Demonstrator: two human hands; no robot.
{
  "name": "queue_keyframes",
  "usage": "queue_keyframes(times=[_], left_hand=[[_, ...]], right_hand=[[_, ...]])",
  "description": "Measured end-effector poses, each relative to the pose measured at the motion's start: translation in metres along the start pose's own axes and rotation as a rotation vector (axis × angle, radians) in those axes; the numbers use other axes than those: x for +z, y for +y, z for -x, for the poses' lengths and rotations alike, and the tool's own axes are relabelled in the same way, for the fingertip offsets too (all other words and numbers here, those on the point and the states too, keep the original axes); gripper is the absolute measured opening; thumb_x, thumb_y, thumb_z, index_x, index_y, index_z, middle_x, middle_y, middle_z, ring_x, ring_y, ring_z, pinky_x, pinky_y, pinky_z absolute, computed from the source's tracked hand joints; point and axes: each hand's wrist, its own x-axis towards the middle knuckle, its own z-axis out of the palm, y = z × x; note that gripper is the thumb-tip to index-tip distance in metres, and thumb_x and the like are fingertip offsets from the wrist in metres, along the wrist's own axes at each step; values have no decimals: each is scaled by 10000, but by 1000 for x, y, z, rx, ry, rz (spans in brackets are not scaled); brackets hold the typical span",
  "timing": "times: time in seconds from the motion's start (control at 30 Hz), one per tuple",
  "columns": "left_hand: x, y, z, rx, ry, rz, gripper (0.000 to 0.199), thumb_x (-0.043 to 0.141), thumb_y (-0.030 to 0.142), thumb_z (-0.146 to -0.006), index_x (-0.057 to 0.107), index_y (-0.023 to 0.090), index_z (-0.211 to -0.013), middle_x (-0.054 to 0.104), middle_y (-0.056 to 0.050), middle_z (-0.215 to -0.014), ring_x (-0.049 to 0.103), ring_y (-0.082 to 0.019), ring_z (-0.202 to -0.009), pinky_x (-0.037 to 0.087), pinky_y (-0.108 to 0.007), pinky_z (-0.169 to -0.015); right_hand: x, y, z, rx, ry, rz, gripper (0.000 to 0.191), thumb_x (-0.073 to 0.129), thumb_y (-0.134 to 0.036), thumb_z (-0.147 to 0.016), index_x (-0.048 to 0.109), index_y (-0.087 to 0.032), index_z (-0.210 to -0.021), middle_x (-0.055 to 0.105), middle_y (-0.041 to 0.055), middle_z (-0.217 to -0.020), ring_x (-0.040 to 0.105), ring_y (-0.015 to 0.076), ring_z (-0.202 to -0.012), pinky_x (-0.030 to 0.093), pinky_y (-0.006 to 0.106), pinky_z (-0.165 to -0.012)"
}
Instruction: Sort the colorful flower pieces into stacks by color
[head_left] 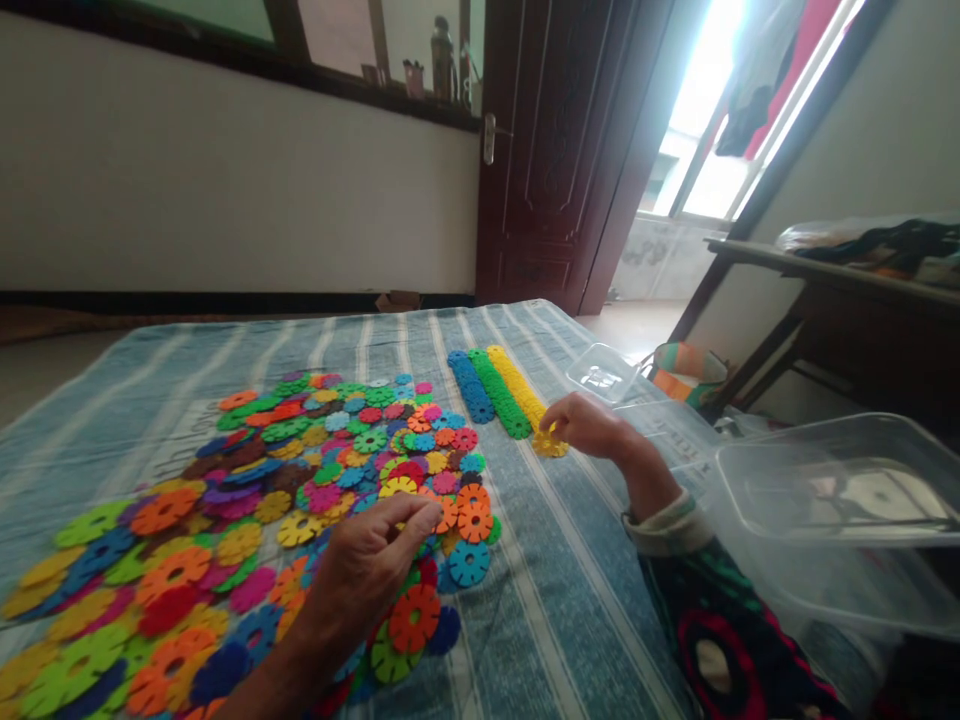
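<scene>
A wide heap of flat, notched plastic flower discs [300,527] in many colours covers the left of the cloth. My left hand [375,560] is over its right side, thumb and forefinger pinched together; whether a disc is between them is hidden. A yellow disc [397,486] shows just beyond those fingertips. To the right, overlapping discs form a blue row [471,385], a green row [499,393] and a yellow row [516,383]. My right hand [589,424] has its fingers closed on a yellow flower disc [551,445] at the near end of the yellow row.
A striped blue cloth [525,560] covers the surface. Clear plastic boxes, including a small one [600,372] and a large one [840,480], stand along the right. Beyond are a brown door [555,150] and a dark side table [832,265] with things on it.
</scene>
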Motion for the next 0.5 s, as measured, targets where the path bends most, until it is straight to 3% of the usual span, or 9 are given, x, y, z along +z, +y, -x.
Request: queue_keyframes(times=[0.13, 0.5], left_hand=[[1, -1, -1, 40, -39, -25, 284, 562, 441, -754, 702, 205, -680, 705, -5, -699, 628, -181, -681, 459, -222, -653], [2, -7, 0, 78, -87, -92, 347, 532, 489, -770, 667, 196, -641, 674, -20, -679, 595, -175, -640, 437, -225, -616]], right_hand=[[-5, 21, -2, 57, -66, 194, 346, 563, -7, -628, 774, -216, -806, 744, 21, -812, 656, 166, -794, 449, 226, -730], [6, 33, -8, 93, -58, 251, 329, 554, -12, -625, 756, -193, -811, 730, 25, -762, 652, 159, -756, 439, 214, -686]])
